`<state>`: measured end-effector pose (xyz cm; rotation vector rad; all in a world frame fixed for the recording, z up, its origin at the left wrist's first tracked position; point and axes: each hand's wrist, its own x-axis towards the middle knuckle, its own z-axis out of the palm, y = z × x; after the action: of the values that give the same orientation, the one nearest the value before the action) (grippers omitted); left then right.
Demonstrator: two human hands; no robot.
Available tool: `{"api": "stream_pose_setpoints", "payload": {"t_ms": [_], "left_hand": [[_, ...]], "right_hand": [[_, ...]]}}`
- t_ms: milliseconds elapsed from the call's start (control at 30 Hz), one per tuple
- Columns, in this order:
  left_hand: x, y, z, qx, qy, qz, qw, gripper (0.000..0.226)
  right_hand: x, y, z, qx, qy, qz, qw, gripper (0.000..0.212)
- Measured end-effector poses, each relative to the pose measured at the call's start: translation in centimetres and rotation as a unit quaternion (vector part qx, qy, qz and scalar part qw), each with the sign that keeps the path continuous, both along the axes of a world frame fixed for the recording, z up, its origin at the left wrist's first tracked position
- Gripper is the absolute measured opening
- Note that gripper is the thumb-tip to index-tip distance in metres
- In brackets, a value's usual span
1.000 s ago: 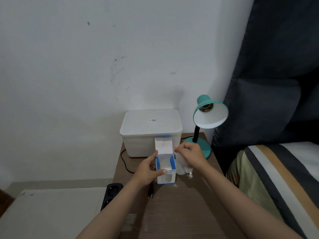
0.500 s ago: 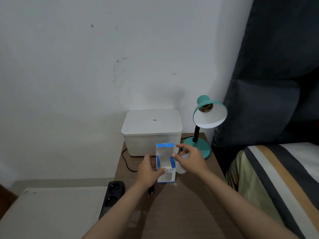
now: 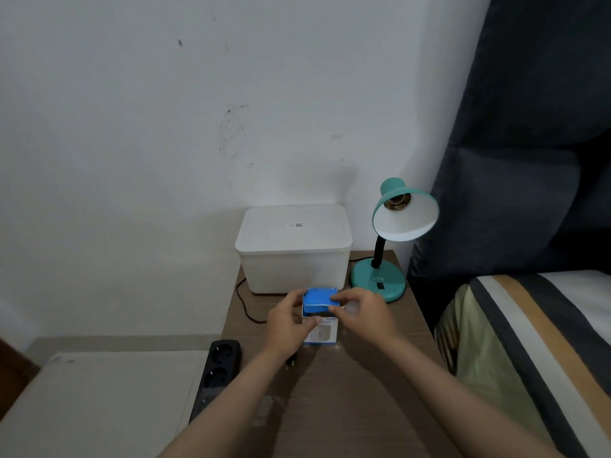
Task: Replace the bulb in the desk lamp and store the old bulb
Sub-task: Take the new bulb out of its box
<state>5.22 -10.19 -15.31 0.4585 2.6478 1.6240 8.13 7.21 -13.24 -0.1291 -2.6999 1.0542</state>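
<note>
Both hands, L (image 3: 287, 322) & R (image 3: 363, 313), clamped on bulb box (image 3: 320, 317), blue flap down, on nightstand (image 3: 347, 391).

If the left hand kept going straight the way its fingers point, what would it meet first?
The left hand already touches the small blue bulb box. Straight past it, away from the person, it would probably reach the white storage bin, though depth is hard to judge.

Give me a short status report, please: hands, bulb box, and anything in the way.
Left hand steadies bulb box; right hand presses its blue flap down. Lamp socket empty. White bulb beside box, under right hand. Nothing blocking.
</note>
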Motion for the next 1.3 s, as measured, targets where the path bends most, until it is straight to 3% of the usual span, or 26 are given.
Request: {"api": "stream_pose_setpoints", "payload": {"t_ms": [133, 533, 1000, 1200, 1300], "left_hand": [[0.0, 0.0, -0.2, -0.007, 0.007, -0.001, 1.0, 0.053], [-0.2, -0.2, -0.6, -0.002, 0.018, 0.023, 1.0, 0.044], [-0.4, -0.1, -0.8, -0.067, 0.051, 0.008, 0.996, 0.043], [-0.3, 0.1, -0.7, -0.071, 0.044, 0.019, 0.996, 0.041], [-0.3, 0.3, -0.3, -0.072, 0.036, 0.024, 0.996, 0.041]], "right_hand": [[0.2, 0.0, -0.6, 0.04, 0.006, 0.003, 0.999, 0.024], [0.1, -0.5, -0.8, -0.005, -0.001, -0.023, 1.0, 0.024], [0.6, -1.0, -0.5, 0.003, -0.019, -0.025, 0.999, 0.023], [1.0, -1.3, -0.6, -0.025, -0.036, -0.045, 0.998, 0.023], [1.4, -1.4, 0.0, -0.107, -0.028, -0.061, 0.992, 0.023]]}}
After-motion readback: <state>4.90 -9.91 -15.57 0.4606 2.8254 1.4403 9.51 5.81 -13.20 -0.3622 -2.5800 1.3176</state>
